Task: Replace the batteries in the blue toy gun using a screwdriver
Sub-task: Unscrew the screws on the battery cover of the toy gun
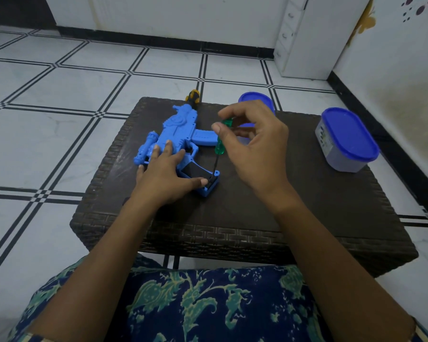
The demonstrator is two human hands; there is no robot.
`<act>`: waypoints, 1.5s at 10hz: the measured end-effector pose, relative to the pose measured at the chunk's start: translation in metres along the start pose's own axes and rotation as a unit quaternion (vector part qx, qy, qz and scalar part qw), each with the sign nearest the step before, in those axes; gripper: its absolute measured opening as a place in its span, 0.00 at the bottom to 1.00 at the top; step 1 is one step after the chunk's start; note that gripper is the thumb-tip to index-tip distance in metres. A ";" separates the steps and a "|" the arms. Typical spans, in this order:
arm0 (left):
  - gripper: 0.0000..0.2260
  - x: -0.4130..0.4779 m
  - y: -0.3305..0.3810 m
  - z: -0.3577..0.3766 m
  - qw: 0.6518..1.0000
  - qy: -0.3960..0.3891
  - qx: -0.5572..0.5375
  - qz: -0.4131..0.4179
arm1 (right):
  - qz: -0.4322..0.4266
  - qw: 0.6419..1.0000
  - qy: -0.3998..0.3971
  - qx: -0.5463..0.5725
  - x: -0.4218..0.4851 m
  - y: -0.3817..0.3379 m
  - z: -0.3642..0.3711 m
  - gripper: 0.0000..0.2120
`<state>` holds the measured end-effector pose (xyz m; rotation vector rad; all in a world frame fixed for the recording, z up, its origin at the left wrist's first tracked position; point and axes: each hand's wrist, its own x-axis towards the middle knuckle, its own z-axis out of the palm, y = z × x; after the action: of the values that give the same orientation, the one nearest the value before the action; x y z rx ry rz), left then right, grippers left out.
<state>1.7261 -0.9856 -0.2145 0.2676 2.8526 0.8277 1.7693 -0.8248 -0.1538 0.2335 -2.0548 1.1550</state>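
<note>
The blue toy gun (177,130) lies on its side on a dark woven table (257,211), grip pointing toward me. My left hand (167,172) presses flat on the gun's body, thumb stretched to the butt of the grip. My right hand (255,144) pinches the top of a green-handled screwdriver (220,144) between thumb and fingers. The screwdriver stands nearly upright, its dark shaft running down to the black battery cover (211,182) at the base of the grip.
A second screwdriver with a yellow-and-black handle (192,96) lies at the table's far edge behind the gun. Two containers with blue lids sit on the table: one (345,139) at the right, one (256,99) partly behind my right hand. Tiled floor surrounds the table.
</note>
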 end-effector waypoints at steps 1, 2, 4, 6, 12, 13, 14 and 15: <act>0.42 0.000 0.001 -0.001 1.000 -0.002 -0.002 -0.002 | 0.012 1.000 -0.001 0.016 -0.001 -0.001 0.000 0.10; 0.42 0.000 0.000 -0.001 1.000 -0.003 -0.004 -0.002 | 0.022 0.999 -0.010 0.037 -0.001 -0.002 0.000 0.12; 0.42 0.000 -0.001 -0.001 1.000 -0.004 -0.004 -0.002 | 0.022 0.998 0.021 0.062 -0.001 -0.007 -0.001 0.13; 0.41 -0.001 -0.001 -0.001 1.000 -0.005 0.002 0.003 | 0.030 0.986 0.148 0.070 0.006 -0.007 -0.012 0.11; 0.41 -0.018 0.001 -0.014 0.990 0.123 -0.001 -0.070 | 0.215 0.944 -0.127 -0.214 -0.003 0.040 -0.019 0.08; 0.41 -0.018 -0.006 -0.015 0.990 0.106 0.002 -0.088 | 0.267 0.918 -0.190 -0.225 -0.008 0.044 -0.016 0.10; 0.40 -0.019 -0.009 -0.016 0.992 0.087 -0.001 -0.092 | 0.292 0.890 -0.245 -0.249 -0.009 0.045 -0.012 0.11; 0.38 -0.025 -0.003 -0.016 0.992 0.093 0.028 -0.082 | 0.304 0.859 -0.304 -0.279 -0.007 0.042 -0.010 0.11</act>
<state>1.7472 -1.0023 -0.2000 -0.0411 3.0220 0.7786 1.7588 -0.7936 -0.1832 -0.4293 -3.0735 0.8028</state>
